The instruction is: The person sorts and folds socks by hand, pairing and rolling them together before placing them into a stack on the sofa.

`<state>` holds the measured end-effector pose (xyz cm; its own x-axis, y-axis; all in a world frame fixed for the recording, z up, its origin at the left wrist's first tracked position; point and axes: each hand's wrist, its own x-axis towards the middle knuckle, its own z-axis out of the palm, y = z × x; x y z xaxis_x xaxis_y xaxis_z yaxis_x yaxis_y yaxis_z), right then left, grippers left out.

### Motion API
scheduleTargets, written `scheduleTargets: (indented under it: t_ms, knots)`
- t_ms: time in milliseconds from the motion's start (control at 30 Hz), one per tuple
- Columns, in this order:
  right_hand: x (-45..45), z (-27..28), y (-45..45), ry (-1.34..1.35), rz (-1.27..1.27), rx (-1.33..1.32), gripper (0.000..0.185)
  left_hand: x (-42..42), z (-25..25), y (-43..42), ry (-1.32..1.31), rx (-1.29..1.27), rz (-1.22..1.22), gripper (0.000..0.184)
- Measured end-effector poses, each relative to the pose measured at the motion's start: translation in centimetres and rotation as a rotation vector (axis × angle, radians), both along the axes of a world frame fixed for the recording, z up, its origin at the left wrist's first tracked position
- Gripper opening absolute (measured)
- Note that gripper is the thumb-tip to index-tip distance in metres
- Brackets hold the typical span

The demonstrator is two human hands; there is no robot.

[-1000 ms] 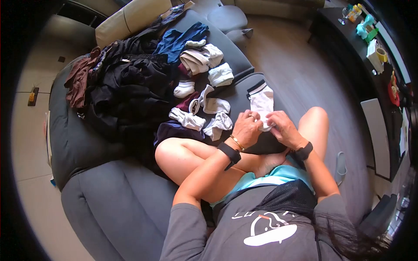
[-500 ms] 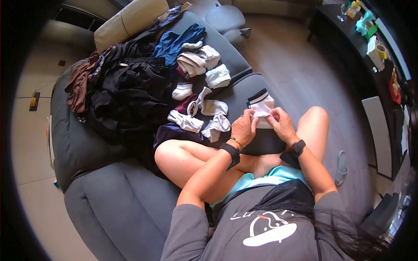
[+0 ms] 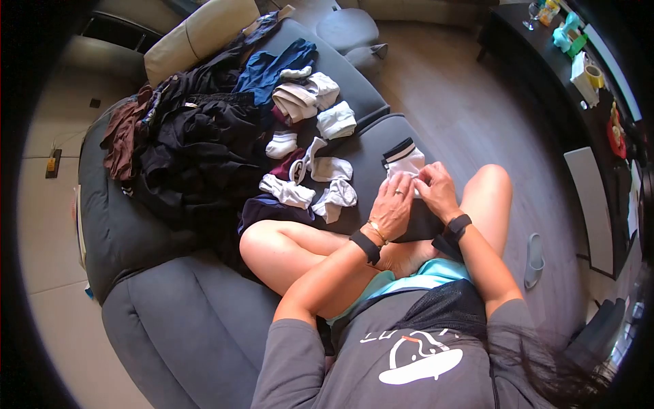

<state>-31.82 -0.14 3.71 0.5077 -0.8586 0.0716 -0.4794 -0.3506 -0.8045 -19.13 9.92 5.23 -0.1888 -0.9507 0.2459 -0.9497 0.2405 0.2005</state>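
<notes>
A white sock (image 3: 403, 161) with a black-and-white striped cuff lies on the grey couch cushion in front of my crossed legs. My left hand (image 3: 391, 206), wearing a ring, covers its lower end, fingers close together on the fabric. From the other side my right hand (image 3: 436, 189) pinches the same end between thumb and fingers. Both palms and the toe part are hidden beneath my hands. To the left lie several loose white socks, among them a rumpled sock (image 3: 335, 202) and a grey-white sock (image 3: 332, 169).
Dark clothes (image 3: 194, 146) are heaped along the couch's left side, with a blue garment (image 3: 276, 71) and a folded white bundle (image 3: 336, 120) near them. A slipper (image 3: 535, 262) rests on the floor at right. A black cabinet (image 3: 545, 51) holding small items stands beyond.
My left hand has shifted from pinching the sock's edge to lying over its lower end. My right hand stays at the sock. The view has moved slightly.
</notes>
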Motion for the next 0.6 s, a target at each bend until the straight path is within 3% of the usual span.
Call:
scheduleTargets:
  t_ms: [33, 100, 133, 233, 333, 400, 467, 500, 600]
  knots:
    - [0.0, 0.4, 0.0, 0.0, 0.001, -0.004, 0.015, -0.1, -0.6, 0.1, -0.014, 0.014, 0.052, 0.043]
    - [0.1, 1.4, 0.3, 0.04, 0.117, -0.355, 0.025, -0.1, -1.4, -0.4, -0.042, 0.017, 0.136, 0.038]
    - [0.0, 2.0, 0.7, 0.039, 0.117, -0.353, 0.025, 0.3, -1.6, -0.6, -0.042, 0.019, 0.136, 0.038]
    - [-0.3, 4.1, 1.3, -0.19, 0.424, -0.203, 0.052, 1.8, -2.0, -1.7, 0.103, -0.074, 0.119, 0.031]
    - [-0.9, 2.8, 1.2, -0.028, 0.353, -0.106, 0.052, 2.6, -1.4, -1.6, 0.281, -0.07, 0.09, 0.031]
    - [-0.9, 1.8, 0.7, -0.06, 0.328, -0.184, 0.043, 2.4, -0.8, -1.3, 0.306, -0.097, 0.105, 0.026]
    - [-1.1, 1.2, 0.5, -0.06, 0.339, -0.158, 0.03, 2.7, 0.0, -0.6, 0.283, 0.185, 0.178, 0.022]
    - [-1.1, 1.9, 1.0, -0.066, 0.325, -0.177, 0.019, 2.8, 0.3, 0.0, 0.325, 0.182, 0.184, 0.019]
    - [-1.5, 3.2, 1.9, 0.019, 0.387, -0.149, 0.018, 3.1, 0.9, 1.3, 0.389, 0.358, 0.215, 0.02]
